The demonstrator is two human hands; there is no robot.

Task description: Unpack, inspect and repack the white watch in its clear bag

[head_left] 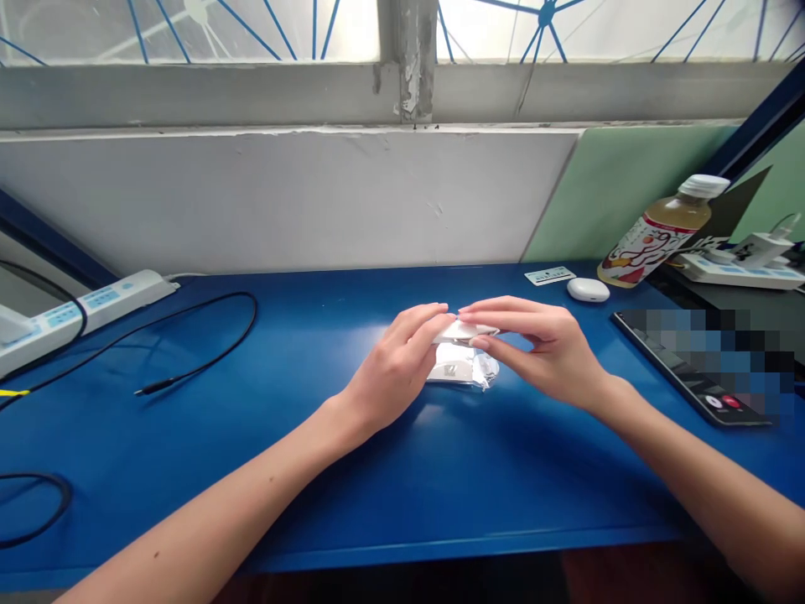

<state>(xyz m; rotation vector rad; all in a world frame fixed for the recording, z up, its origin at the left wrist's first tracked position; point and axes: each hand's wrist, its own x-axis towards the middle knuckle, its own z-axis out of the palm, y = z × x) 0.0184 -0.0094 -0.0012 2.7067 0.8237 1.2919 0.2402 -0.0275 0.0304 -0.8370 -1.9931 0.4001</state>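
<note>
The right hand pinched the flat white piece, probably light, stiff and best held by its edges; whether the left hand gripped, I could not tell.

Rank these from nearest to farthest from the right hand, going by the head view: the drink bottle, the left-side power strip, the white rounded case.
From the right hand:
1. White rounded case: just beyond the hand, slightly right.
2. Drink bottle: farther right, behind the case.
3. Left-side power strip: across the desk, at far left.
</note>
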